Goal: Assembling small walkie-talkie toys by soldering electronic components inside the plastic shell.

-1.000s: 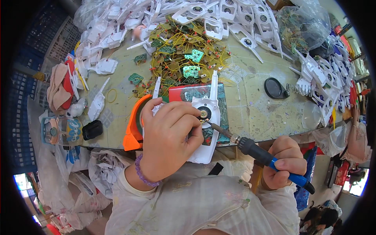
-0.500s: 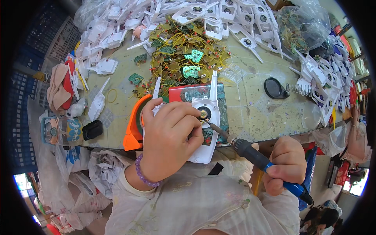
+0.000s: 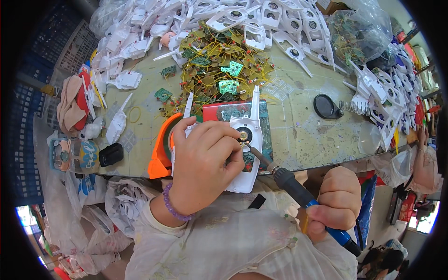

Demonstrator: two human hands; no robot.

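A white plastic housing (image 3: 246, 183) with a long narrow stem lies at the table's near edge, a small round black speaker (image 3: 246, 135) set in it. My left hand (image 3: 205, 161) rests over its left part, thumb and forefinger closed in a pinch beside the speaker. Whatever that pinch holds is too small to make out. In my right hand (image 3: 337, 200) is a soldering iron (image 3: 291, 182) with a blue and black handle, its tip touching or nearly touching the speaker's lower edge. Under the housing is a green circuit board (image 3: 249, 161), partly covered.
Left of the housing stands an orange tape dispenser (image 3: 161, 156). Behind it lie heaped circuit boards with yellow wires (image 3: 219, 65) and piled white housings (image 3: 294, 23). A round black lid (image 3: 326, 106) and a metal spring (image 3: 354, 106) lie right. A black box (image 3: 111, 155) sits left.
The soldering iron's handle has swung slightly left and down with my right hand, while its tip stays by the speaker. My left hand keeps its pinch.
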